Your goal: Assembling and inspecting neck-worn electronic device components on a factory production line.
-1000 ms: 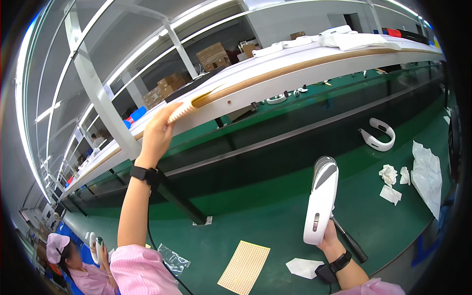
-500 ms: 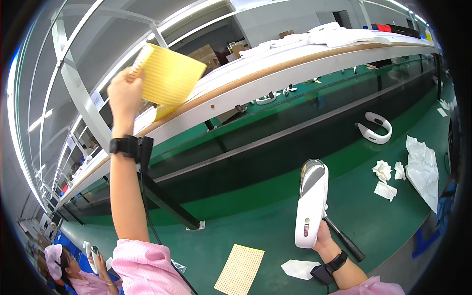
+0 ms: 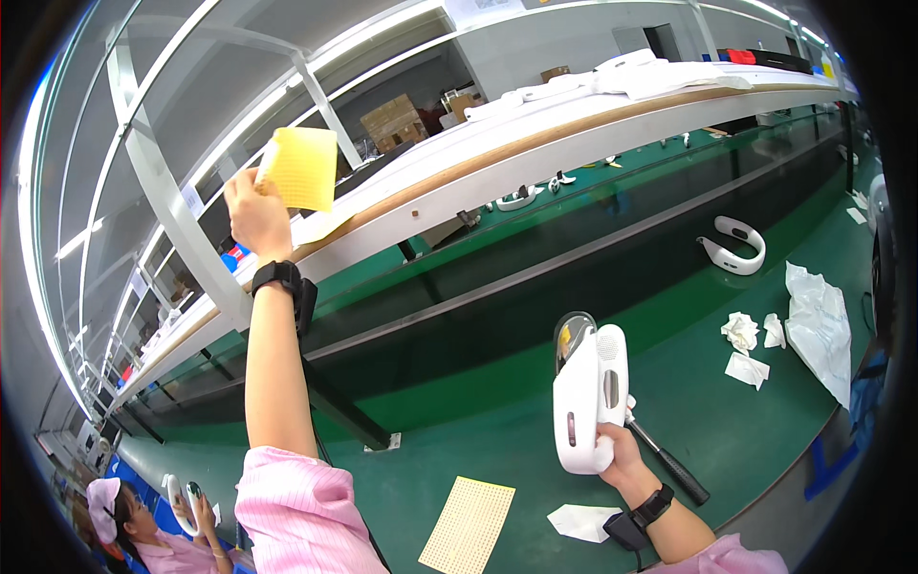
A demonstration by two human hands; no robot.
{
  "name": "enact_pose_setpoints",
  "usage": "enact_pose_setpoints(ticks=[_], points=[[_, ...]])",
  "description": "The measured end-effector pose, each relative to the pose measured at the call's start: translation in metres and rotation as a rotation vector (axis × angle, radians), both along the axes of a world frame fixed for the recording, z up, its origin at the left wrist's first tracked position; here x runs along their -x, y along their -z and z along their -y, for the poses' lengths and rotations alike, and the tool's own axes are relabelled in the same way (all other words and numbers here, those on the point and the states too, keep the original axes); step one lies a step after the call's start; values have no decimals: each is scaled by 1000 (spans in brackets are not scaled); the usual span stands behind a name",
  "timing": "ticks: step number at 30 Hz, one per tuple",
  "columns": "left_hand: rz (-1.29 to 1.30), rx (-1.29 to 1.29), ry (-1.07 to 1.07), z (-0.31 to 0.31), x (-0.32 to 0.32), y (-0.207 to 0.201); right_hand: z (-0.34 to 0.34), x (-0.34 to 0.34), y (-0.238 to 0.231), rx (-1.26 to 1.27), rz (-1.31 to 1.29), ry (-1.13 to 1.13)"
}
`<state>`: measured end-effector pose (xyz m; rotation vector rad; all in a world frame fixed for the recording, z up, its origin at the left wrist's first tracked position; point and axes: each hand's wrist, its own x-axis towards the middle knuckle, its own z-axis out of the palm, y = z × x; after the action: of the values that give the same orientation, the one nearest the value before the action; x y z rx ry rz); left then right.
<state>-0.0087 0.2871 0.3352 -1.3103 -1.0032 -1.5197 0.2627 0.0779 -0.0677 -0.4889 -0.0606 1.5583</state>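
Up at the left, my left hand (image 3: 258, 215) pinches a yellow sheet (image 3: 304, 170) by its left edge, above the raised shelf. Another yellow sheet (image 3: 323, 226) lies on the shelf edge just below it. Lower right, my right hand (image 3: 623, 459) grips a white U-shaped neckband device (image 3: 578, 421) by its lower part. The device stands tilted upright, with a glossy dark cap at the top of one arm and an oval slot in each arm. Behind that hand a black-handled tool (image 3: 677, 474) lies on the green table; its head is partly hidden.
A second white neckband device (image 3: 738, 256) lies farther right, near crumpled tissues (image 3: 741, 332) and a plastic bag (image 3: 819, 330). Close by are a dotted yellow sheet (image 3: 469, 524) and a white paper piece (image 3: 581, 522). The white shelf (image 3: 449, 165) crosses behind. A co-worker (image 3: 143, 526) sits lower left.
My left hand has moved right and slightly down with the yellow sheet. My right hand has turned the white device, so both its arms now show.
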Motion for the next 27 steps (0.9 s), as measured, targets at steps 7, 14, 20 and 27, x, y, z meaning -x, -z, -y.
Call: enact_pose_setpoints(ticks=[7,14,20,27], points=[[-427,694,333,-26,16,7,-5,-2,12,-17,-5,-35],[-383,1320,532,1,6,5,-2,-5,15,-44,-47,-36],[-582,1445,357,29,10,-4,-3,0,14,-52,-34,-41],[-842,1122,251,34,20,6,-4,0,6,-34,-14,-36]])
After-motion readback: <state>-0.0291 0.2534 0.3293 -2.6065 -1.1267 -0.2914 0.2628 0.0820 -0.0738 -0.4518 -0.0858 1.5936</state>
